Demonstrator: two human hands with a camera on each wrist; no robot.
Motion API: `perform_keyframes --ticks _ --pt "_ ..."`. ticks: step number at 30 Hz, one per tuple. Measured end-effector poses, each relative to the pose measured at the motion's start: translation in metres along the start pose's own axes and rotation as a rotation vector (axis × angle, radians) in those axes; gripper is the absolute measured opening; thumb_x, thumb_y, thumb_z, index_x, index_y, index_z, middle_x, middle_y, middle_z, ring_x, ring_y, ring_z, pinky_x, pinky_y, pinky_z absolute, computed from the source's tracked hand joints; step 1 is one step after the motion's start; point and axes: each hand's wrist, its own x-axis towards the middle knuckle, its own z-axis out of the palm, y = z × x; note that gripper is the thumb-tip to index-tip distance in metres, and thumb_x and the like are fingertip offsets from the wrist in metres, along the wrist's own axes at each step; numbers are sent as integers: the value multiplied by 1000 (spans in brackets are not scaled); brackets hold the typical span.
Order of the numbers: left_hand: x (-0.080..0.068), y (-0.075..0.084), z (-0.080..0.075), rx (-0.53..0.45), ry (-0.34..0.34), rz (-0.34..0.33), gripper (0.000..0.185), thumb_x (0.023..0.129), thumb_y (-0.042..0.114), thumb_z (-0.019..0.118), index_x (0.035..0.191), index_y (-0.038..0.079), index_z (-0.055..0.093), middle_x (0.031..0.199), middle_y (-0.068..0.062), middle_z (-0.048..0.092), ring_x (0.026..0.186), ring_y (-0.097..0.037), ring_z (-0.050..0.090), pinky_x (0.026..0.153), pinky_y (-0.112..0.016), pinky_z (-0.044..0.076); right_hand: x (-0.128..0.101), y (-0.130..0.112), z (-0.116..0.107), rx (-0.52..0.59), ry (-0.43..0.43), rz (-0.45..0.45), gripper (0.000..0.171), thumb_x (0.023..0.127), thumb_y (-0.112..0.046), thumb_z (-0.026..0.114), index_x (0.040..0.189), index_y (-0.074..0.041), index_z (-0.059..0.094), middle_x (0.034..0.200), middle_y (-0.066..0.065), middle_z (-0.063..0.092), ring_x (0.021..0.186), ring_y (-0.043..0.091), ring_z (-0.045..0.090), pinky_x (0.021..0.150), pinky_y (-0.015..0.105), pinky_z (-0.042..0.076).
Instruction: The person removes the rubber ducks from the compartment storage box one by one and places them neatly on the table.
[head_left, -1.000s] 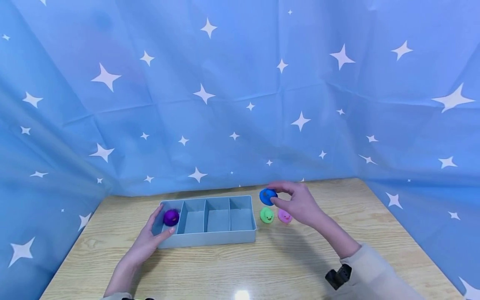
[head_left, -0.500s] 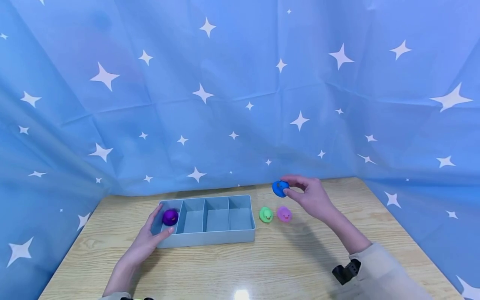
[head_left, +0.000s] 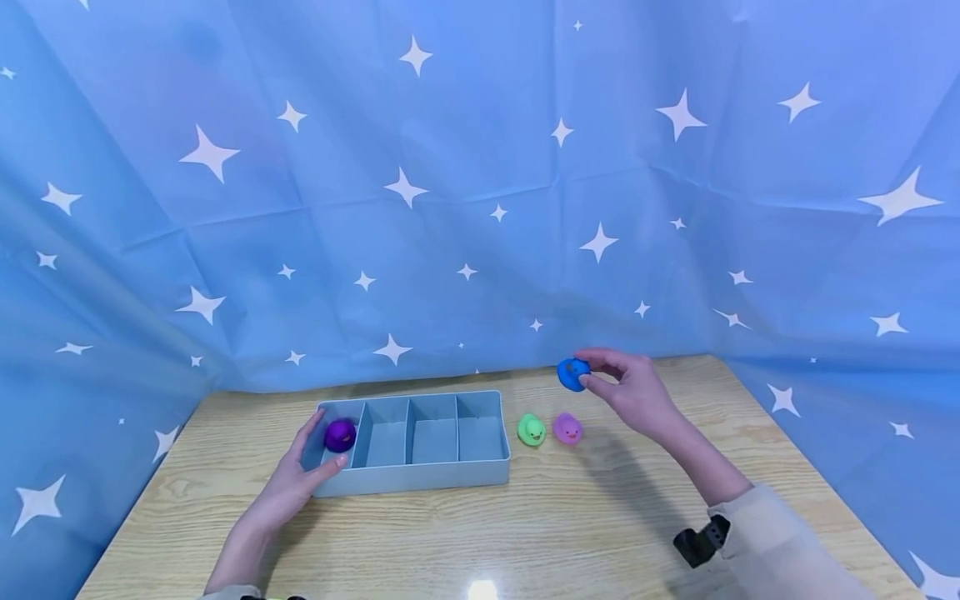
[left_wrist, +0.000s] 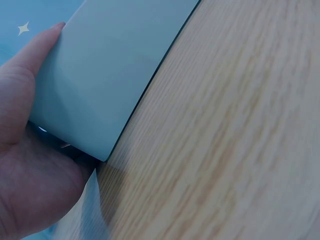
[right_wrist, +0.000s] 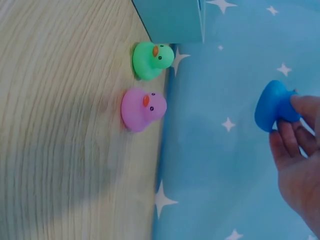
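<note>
My right hand (head_left: 636,398) pinches a blue rubber duck (head_left: 573,375) between thumb and fingers, raised above the table's back part. In the right wrist view the blue duck (right_wrist: 274,106) shows its rounded body. My left hand (head_left: 288,483) holds the left end of a grey-blue divided box (head_left: 420,478), its thumb on the front wall. A purple duck (head_left: 341,435) sits in the leftmost compartment; the other compartments hold nothing. To the right of the box stand a green duck (head_left: 532,430) and a pink duck (head_left: 567,428), side by side.
A wooden table (head_left: 420,542) lies under everything. Blue cloth (head_left: 480,208) with white stars hangs behind it and along both sides. Black wrist gear (head_left: 702,542) sits at my right sleeve.
My right hand has carried the blue duck right and slightly up, away from the box, uncovering the pink duck. The left hand and the box stay in place.
</note>
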Motion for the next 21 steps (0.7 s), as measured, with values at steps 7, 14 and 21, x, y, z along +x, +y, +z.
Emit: perform_keyframes --ticks 7,14,21 --pt "1 1 0 3 -8 -18 100 97 40 71 167 25 1 168 -26 3 151 -54 1 112 -78 9 -3 7 0 -20 -3 8 34 93 4 71 127 6 69 115 19 72 104 35 69 99 51 52" --pt "1 1 0 0 -7 -19 99 97 39 71 167 26 1 169 -26 2 151 -54 1 112 -78 9 -5 17 4 -33 -5 -5 33 91 10 70 125 8 69 116 22 71 105 38 69 97 51 53" --pt "0 1 0 -3 -3 -22 99 97 41 70 167 26 2 169 -26 3 151 -54 1 112 -78 9 -9 27 8 -8 -27 3 31 89 15 68 120 8 70 116 24 71 108 41 69 96 54 52"
